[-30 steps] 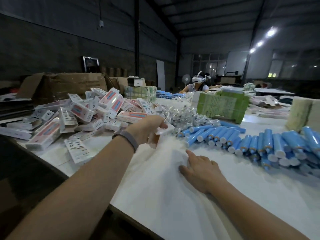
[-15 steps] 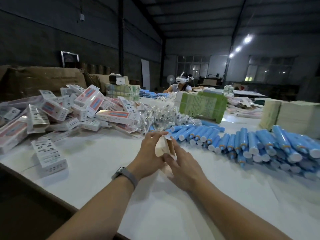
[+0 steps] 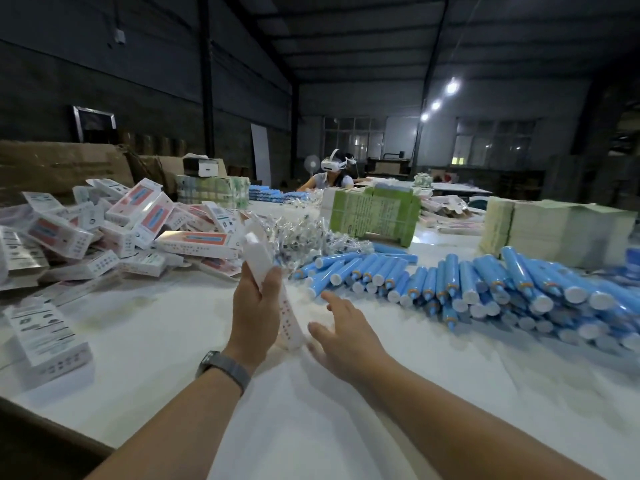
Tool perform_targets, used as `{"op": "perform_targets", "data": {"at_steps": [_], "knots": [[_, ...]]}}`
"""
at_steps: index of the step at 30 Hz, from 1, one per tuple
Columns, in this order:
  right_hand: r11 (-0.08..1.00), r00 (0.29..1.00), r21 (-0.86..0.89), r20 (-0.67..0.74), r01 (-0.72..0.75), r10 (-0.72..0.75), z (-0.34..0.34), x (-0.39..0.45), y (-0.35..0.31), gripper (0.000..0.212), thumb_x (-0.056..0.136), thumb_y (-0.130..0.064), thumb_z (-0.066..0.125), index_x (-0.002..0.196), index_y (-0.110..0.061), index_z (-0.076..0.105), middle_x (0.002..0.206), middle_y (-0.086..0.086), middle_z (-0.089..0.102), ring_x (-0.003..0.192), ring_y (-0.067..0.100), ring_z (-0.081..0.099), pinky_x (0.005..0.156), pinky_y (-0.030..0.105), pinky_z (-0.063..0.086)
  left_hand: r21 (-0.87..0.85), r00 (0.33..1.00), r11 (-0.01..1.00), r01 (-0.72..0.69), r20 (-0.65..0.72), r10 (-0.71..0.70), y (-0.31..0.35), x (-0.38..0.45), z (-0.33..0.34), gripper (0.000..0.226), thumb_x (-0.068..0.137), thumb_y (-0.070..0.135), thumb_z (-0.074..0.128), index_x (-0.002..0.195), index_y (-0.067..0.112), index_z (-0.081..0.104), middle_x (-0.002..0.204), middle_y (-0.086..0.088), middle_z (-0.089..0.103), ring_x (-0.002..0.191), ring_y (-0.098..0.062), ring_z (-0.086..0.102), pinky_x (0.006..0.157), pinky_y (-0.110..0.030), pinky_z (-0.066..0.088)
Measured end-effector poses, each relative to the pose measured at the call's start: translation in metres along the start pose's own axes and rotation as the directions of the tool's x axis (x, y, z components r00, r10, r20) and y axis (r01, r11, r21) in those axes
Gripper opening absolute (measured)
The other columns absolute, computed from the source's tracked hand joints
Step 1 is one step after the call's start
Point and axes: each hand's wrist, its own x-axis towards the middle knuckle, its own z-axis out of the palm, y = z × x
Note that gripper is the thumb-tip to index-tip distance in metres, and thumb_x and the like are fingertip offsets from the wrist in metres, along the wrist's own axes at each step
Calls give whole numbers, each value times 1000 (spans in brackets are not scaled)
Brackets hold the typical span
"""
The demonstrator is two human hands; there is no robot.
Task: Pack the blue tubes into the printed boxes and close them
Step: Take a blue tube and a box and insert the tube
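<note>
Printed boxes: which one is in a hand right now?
The upright printed box gripped by the left hand; every other box lies in the pile or loose on the table.

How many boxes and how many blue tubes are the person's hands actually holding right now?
printed box: 1, gripped upright by the left hand
blue tubes: 0, all lie on the table; the right hand is open and holds nothing
Total held: 1

No lettering here can be read: the print on the heaped printed boxes left of the green carton, and on that carton itself, is too small and blurred.
</note>
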Motion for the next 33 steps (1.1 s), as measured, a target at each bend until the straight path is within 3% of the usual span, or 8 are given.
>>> {"op": "perform_targets", "data": {"at_steps": [7,11,17,20,24,26,29,33], "knots": [[997,998,-48,-33,-63,61,-16,29,10,58,95,-25,53,150,-23,33,152,4,36,139,25,31,114,35,26,113,987,994,-2,162,-17,-3,-6,9,64,70,59,54,128,30,47,93,18,63,75,6,61,61,-12,47],[967,985,-193,-74,-166,154,-33,67,20,60,92,-18,47,149,-25,30,138,11,50,128,33,42,100,43,39,157,987,987,37,148,-61,-4,-8,12,59,61,54,52,116,32,49,97,16,64,88,-13,65,74,-34,57],[926,929,68,7,-370,371,-36,116,17,59,95,-22,41,151,-36,31,142,14,51,124,32,52,96,36,43,108,993,992,65,92,-75,-12,-3,13,57,62,46,57,111,19,62,97,-4,71,89,-30,67,76,-51,58],[898,905,121,17,-424,425,-26,135,13,40,100,-17,37,135,-11,55,142,16,52,125,32,54,86,34,44,113,993,992,62,93,-73,-16,0,15,56,61,45,56,111,20,61,92,1,70,81,-24,66,69,-45,58],[834,876,350,-72,-426,478,-16,150,15,33,100,-21,40,127,-14,60,115,12,61,97,28,59,71,30,43,101,992,994,45,112,-56,-13,-1,15,61,61,47,54,114,17,59,93,10,68,76,1,63,59,-17,50],[748,862,533,-69,-394,503,-15,153,7,32,99,-16,42,127,-16,59,97,11,58,82,23,51,60,26,36,83,991,995,59,115,-68,-12,0,14,61,61,47,54,114,17,58,96,11,67,78,4,63,61,-13,50],[388,861,882,38,-267,507,-23,151,-10,29,97,-9,50,124,-20,47,84,13,61,60,19,49,48,25,32,61,991,996,69,107,-75,-11,2,13,60,60,47,54,114,21,60,102,11,68,86,2,66,64,-15,52],[97,953,982,128,-160,275,-50,127,-40,15,94,-6,53,106,-13,47,59,4,61,50,13,49,50,25,38,54,995,996,65,78,-69,-8,0,15,50,71,30,56,120,21,59,106,9,68,94,-5,65,66,-12,52]]}}
